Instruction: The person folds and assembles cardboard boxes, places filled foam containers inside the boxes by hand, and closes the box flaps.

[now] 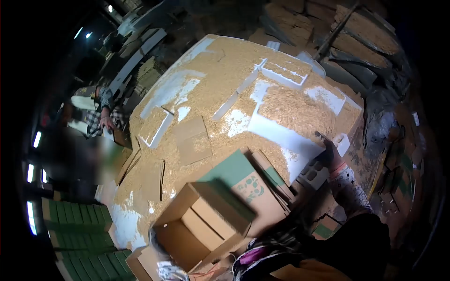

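Note:
An open cardboard box (194,234) tilts toward me at the front, its inside bare apart from a small pale speck. My left hand (160,253), blurred and partly hidden, holds the box's left side below a patterned cuff. My right hand (332,157) reaches out over the right side, fingers extended beside the end of a white tray wall (286,133). Loose tan, grainy material (300,110) fills that tray. Flat green-and-brown printed cardboard (246,182) lies just behind the box.
Tan shavings cover a wide white-topped table (187,93), with white dividers (283,77) and a cardboard sheet (193,140) on it. Green cartons (79,225) are stacked at left. Another person's hand (107,122) is at the far left edge. A grey hollow block (313,175) sits below my right hand.

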`<state>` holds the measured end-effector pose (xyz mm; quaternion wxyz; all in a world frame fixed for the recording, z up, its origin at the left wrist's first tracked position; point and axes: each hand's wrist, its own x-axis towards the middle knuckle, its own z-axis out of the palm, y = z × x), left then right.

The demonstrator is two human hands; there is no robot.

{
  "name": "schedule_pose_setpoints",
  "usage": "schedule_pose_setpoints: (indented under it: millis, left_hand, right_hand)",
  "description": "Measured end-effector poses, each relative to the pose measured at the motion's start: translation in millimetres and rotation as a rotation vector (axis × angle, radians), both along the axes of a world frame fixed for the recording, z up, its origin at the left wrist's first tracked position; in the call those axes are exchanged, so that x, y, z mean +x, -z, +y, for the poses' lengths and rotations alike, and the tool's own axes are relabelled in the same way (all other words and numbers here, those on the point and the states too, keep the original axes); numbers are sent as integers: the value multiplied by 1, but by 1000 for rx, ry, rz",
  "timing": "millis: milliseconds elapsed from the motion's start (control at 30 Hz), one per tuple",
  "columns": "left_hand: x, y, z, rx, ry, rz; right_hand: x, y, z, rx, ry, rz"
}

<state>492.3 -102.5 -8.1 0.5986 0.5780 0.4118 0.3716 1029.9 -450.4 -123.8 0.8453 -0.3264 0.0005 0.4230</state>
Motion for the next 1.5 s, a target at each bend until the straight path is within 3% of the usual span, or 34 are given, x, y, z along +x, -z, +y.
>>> schedule_pose_setpoints:
  millis: [33, 100, 133, 167, 200, 233, 267, 300, 367, 400, 467, 533, 567, 633, 667, 700, 733, 767, 833, 867, 933, 1033, 1133, 1267, 1300, 1400, 1433, 1500]
  left_hand:
    - [41, -33, -18, -66, -95, 121]
    - [51, -45, 6, 549, 173, 600]
    - [31, 2, 42, 967, 168, 495]
    - [34, 22, 68, 730, 101, 591]
    - [46, 11, 62, 1061, 98, 535]
    - [52, 15, 65, 1147, 2, 555]
    - [59, 25, 71, 1103, -74, 495]
    - [67, 19, 69, 941, -77, 661]
    - [80, 32, 67, 931, -191, 697]
    - [99, 34, 66, 953, -231, 669]
    - [122, 40, 61, 862, -257, 514]
    - [136, 45, 52, 209, -52, -223]
    - [143, 47, 48, -106, -76, -528]
    - [100, 1, 27, -374, 22, -639]
    - [84, 0, 34, -466, 79, -551]
    - [73, 11, 48, -485, 168, -582]
    - [64, 21, 66, -492, 194, -514]
    - [67, 78, 100, 59, 79, -61]
    - [64, 126, 157, 469, -63, 532]
    - [51, 132, 173, 333, -92, 677]
    - [40, 154, 194, 430, 46, 884]
    - [64, 190, 217, 421, 185, 919]
    - [128, 179, 232, 428, 224, 927]
    - [201, 148, 248, 304, 569, 1083]
    - [218, 149, 253, 168, 624, 1115]
    - [257, 202, 259, 204, 754, 1116]
    - [251, 187, 250, 221, 521, 960]
    - [220, 135, 225, 250, 86, 632]
  right_hand:
    - [-12, -28, 12, -176, -68, -539]
    - [-30, -79, 42, -456, -173, -1650]
    - [-32, -95, 57, -356, -162, -1756]
    - [-32, -110, 74, -245, -157, -1859]
    - [-36, -125, 91, -117, -159, -1959]
    - [-39, -147, 101, -146, -239, -2027]
    - [-38, -168, 115, -92, -305, -2110]
    - [-36, -188, 129, -30, -373, -2187]
    - [-62, -209, 154, 88, -459, -2330]
    - [-71, -222, 152, 27, -473, -2376]
    - [-129, -247, 165, -336, -869, -796]
    - [-161, -243, 174, -407, -911, -1391]
    - [-171, -235, 178, -442, -899, -1663]
    - [-174, -224, 178, -561, -989, -1810]
    - [-171, -207, 180, -732, -1037, -1386]
    - [-177, -195, 184, -887, -961, -969]
    - [-188, -190, 182, -868, -966, -974]
    - [-180, -169, 174, -852, -893, -998]
    - [-175, -163, 178, -867, -757, -1039]
    - [-189, -169, 175, -891, -691, -1050]
    - [-196, -165, 172, -959, -590, -1105]
    - [-222, -179, 188, -1049, -463, -1369]
    - [-222, -185, 204, -1145, -465, -1548]
    - [-218, -170, 219, -1076, -317, -1664]
    - [-222, -178, 230, -1038, -327, -1524]
    - [-220, -165, 236, -943, -249, -1574]
    - [-219, -162, 231, -932, -226, -1512]
    - [-223, -187, 220, -925, -525, -1611]
